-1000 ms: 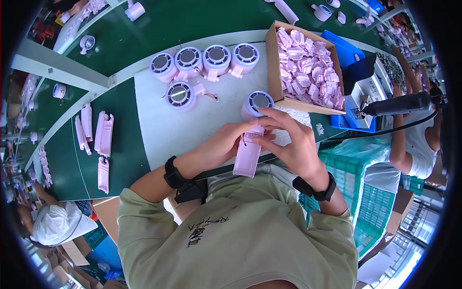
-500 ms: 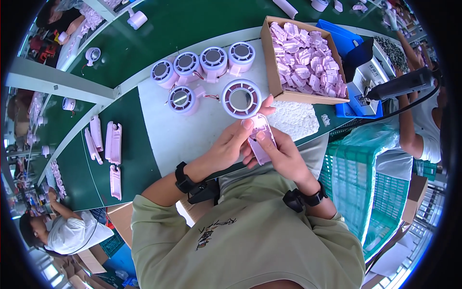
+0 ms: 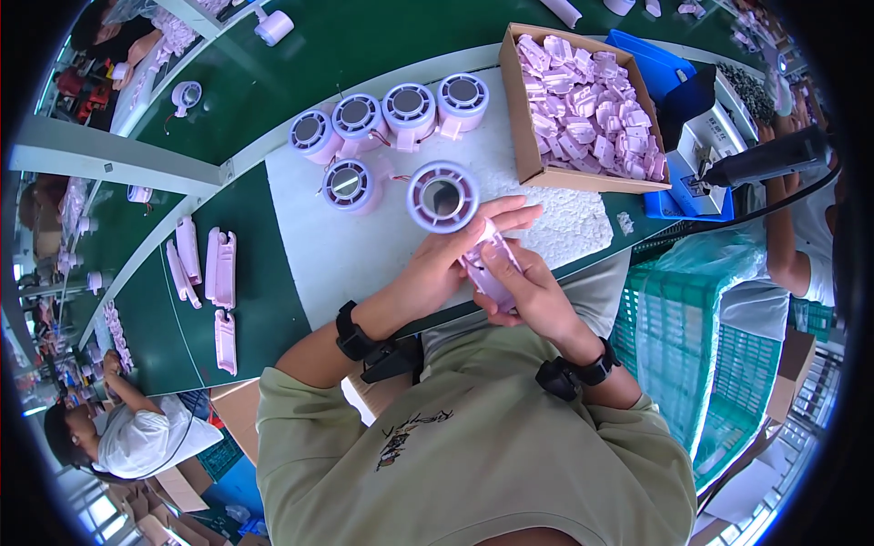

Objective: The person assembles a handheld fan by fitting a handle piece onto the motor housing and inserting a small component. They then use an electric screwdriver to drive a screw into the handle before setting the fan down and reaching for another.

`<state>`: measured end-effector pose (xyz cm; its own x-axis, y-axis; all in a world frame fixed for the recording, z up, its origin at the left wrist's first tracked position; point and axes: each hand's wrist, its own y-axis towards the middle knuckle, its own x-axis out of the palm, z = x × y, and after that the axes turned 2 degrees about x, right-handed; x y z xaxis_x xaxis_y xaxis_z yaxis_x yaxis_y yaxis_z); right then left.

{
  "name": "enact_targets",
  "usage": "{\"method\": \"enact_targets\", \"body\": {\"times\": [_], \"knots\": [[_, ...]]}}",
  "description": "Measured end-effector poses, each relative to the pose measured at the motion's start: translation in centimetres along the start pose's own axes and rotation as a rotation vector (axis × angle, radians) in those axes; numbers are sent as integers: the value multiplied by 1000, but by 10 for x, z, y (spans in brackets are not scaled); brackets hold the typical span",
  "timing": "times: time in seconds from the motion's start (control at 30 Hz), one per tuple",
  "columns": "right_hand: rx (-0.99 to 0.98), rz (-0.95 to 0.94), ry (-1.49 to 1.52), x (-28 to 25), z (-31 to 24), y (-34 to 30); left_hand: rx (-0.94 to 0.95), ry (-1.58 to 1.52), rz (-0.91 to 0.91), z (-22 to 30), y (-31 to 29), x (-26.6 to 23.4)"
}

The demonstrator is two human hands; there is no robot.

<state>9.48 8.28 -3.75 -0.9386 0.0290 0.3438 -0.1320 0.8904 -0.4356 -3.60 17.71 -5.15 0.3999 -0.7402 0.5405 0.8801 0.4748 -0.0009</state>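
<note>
The two hands meet over the near edge of the white mat [image 3: 314, 250] on the green surface [image 3: 264, 314], working on one pink fan. Its round fan head [image 3: 442, 197] hangs out past the fingers with nothing visible propping it, so, to my eye, a slack hold at the neck could let it tip and strain the joint; pressing too hard on the open-sided handle shell [image 3: 489, 284] might make it slip or crack. The left hand [image 3: 435, 266] is partly open, thumb at the neck, fingers stretched out beneath. The right hand [image 3: 542, 296] is curled firmly around the handle, thumb laid on top. Whether any wire is pinched inside, I cannot tell. Five other fan heads [image 3: 348, 185] stand just beyond, left of a cardboard box [image 3: 583, 180] of small pink parts.
</note>
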Motion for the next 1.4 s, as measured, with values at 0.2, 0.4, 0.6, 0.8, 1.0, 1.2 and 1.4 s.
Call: {"method": "enact_targets", "body": {"times": [0.2,0.4,0.6,0.8,1.0,1.2,1.4], "knots": [[127,-5,55,12,-12,-2,-138,-347,37,4,-4,-11],[-607,488,-986,16,-8,-3,-38,-439,81,0,-10,-18],[-835,638,-1336,32,1,9,115,-195,147,-9,-9,-14],[-613,512,-1141,26,-6,0,81,-120,133,-15,-5,-16],[-655,469,-1158,-5,-17,2,52,-301,95,-15,6,-15],[-917,377,-1365,-45,-52,-14,-72,-402,282,-11,22,-10],[-1183,1593,-1217,-112,-122,-30,-170,-338,283,3,28,0]]}}
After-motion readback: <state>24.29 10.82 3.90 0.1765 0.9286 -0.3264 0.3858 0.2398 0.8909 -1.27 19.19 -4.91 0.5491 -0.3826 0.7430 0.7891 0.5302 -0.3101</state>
